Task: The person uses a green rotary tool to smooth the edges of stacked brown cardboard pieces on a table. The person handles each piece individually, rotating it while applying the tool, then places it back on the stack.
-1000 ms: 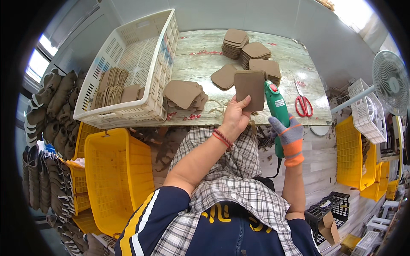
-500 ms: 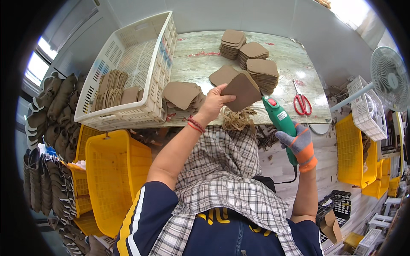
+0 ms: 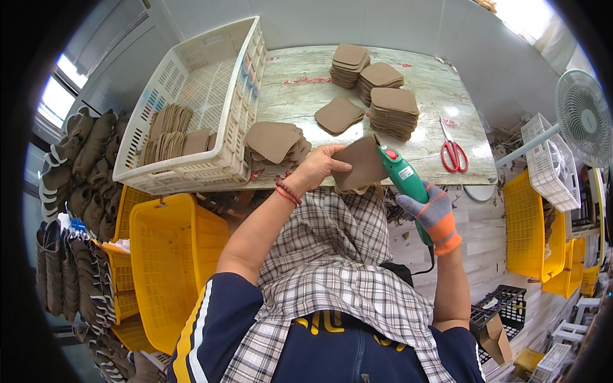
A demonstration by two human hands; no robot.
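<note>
1. Left hand, bare, grips a brown piece at the front edge of the table, thumb on top; its forearm slants inward.
2. Right hand, gloved, wraps around a green tool tilted leftward, its head by the piece; this forearm rises nearly upright.
3. On the table: stacks toward the back, scissors at right, crate at left.

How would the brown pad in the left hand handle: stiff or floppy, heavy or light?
The pad is probably fairly stiff: it looks nearly flat though the left hand grips one edge. Its thinness suggests it's light. The dull surface is likely not very slippery.
</note>
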